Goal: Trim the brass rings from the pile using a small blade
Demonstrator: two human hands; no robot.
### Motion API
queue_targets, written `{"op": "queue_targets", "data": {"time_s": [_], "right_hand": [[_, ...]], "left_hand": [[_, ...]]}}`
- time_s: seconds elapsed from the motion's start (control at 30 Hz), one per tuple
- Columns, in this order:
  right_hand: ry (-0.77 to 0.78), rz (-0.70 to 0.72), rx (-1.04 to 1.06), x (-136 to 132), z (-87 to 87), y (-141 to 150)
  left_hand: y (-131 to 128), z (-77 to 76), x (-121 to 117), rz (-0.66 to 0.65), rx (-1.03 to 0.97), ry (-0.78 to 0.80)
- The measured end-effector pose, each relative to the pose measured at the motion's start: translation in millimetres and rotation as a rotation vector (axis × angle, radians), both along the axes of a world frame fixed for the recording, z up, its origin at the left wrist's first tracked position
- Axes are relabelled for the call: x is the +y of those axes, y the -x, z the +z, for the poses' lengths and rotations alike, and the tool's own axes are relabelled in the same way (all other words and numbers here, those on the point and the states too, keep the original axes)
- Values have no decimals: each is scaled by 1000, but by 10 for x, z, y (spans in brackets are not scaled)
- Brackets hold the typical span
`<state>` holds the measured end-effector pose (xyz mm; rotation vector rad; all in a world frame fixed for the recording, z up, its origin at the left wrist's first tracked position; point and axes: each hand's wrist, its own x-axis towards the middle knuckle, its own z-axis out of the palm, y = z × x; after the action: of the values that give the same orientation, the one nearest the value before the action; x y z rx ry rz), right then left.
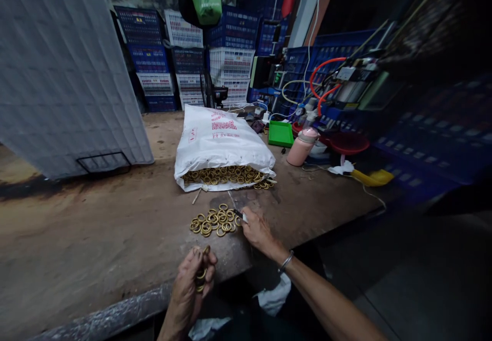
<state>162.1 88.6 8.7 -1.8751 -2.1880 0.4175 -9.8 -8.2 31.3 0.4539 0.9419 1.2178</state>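
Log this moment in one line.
left hand: holding gold rings | right hand: holding dark-tipped tool at ring pile | white sack: lying open, more rings at mouth

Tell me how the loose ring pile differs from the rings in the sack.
The loose ring pile lies uncovered on the table; the rings in the sack show at its open mouth. The pile is thinly spread; the rings in the sack are densely packed. Both are gold-coloured rings.
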Motion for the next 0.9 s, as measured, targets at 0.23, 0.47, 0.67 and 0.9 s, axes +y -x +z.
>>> {"op": "queue_targets", "data": {"time_s": [0.23,0.47,0.67,0.9], "right_hand": [[22,94,15,54,-13,-33],[13,96,90,31,-49,-33],[154,156,596,-147,23,231],[376,213,899,-324,103,494]], "left_hand": [[-11,-22,28,18,-67,27],[-7,-126,59,43,-208,110],[-78,-218,90,77,-111,61],[-104,-197,88,143,140,-3]]}}
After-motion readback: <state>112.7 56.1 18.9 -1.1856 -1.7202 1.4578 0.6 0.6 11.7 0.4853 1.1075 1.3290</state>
